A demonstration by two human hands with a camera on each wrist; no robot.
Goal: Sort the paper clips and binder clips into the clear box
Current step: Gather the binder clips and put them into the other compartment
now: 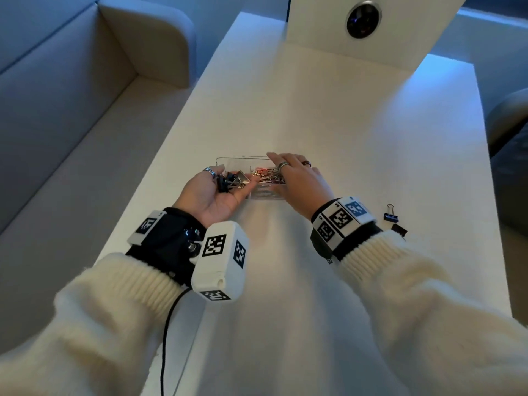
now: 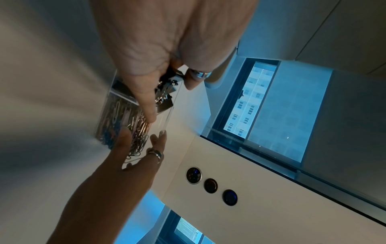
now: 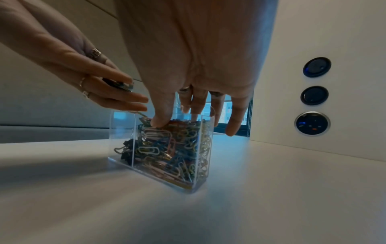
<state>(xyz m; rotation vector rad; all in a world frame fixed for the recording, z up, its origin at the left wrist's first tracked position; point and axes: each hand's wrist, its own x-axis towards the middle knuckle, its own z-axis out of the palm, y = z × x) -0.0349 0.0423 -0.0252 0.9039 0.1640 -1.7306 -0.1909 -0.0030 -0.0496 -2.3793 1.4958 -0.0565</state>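
White table [image 1: 314,281] beside a pale sofa. Clear acrylic 2-compartment box [image 3: 205,148] sits mid-table. Its right compartment is packed with mixed coloured wire paper clips [image 3: 173,148]. Right hand [image 1: 297,178], fingers straight, presses these down. Left hand [image 1: 217,195], palm up and cupped, holds several black and silver binder clips [image 1: 231,180] over the left compartment. 2 dark binder clips [image 1: 394,221] remain near the table's right edge. Advice: tip the palm slowly, keep the box steadied.
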